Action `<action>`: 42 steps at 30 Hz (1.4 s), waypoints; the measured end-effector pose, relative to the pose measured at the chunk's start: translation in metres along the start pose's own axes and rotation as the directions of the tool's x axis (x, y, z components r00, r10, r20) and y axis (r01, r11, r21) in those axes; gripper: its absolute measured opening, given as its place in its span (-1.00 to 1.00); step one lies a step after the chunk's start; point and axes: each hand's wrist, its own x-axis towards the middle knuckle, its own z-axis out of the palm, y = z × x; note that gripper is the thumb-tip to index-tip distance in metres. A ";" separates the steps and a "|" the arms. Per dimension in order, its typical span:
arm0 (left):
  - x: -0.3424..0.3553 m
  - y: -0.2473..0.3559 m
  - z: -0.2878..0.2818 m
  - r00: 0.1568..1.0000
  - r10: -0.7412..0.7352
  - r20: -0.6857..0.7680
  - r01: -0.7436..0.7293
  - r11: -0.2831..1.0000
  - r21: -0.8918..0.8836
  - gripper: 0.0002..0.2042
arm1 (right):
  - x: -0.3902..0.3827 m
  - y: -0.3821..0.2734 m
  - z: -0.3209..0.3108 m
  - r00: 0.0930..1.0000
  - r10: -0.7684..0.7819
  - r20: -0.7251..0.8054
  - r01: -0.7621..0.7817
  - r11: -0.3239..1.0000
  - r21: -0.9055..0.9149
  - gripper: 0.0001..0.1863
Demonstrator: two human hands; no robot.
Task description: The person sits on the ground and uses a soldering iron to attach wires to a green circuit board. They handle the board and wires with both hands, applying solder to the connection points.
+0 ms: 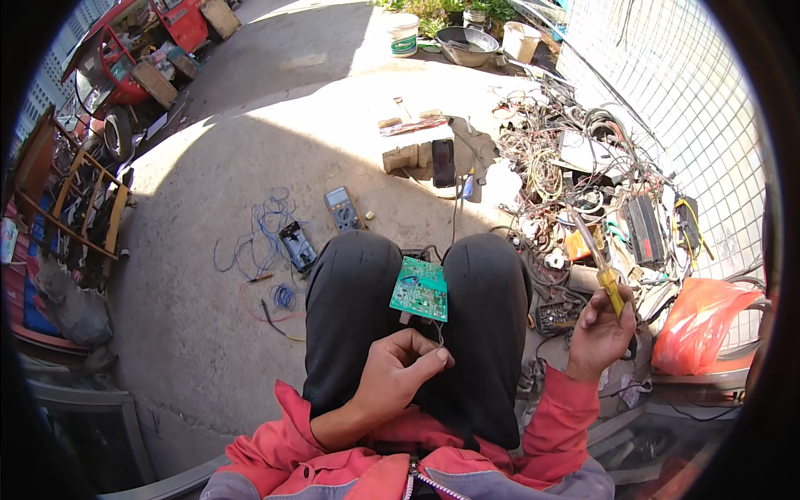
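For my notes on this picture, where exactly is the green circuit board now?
In the head view, the green circuit board is near the centre, between the person's dark-trousered knees, just beyond the left hand.

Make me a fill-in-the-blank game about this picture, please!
1. The right hand holds a long tool whose handle is ____.
2. The circuit board near the left hand is mostly ____.
3. The big tangled heap of wires lies on the person's ____ side.

Missing words: yellow; green; right.
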 end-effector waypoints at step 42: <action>-0.002 -0.004 -0.004 0.997 -0.046 -0.069 0.000 0.832 -0.554 -0.90 | 0.020 0.030 -0.080 0.760 0.649 0.042 -0.436 0.460 0.774 -0.62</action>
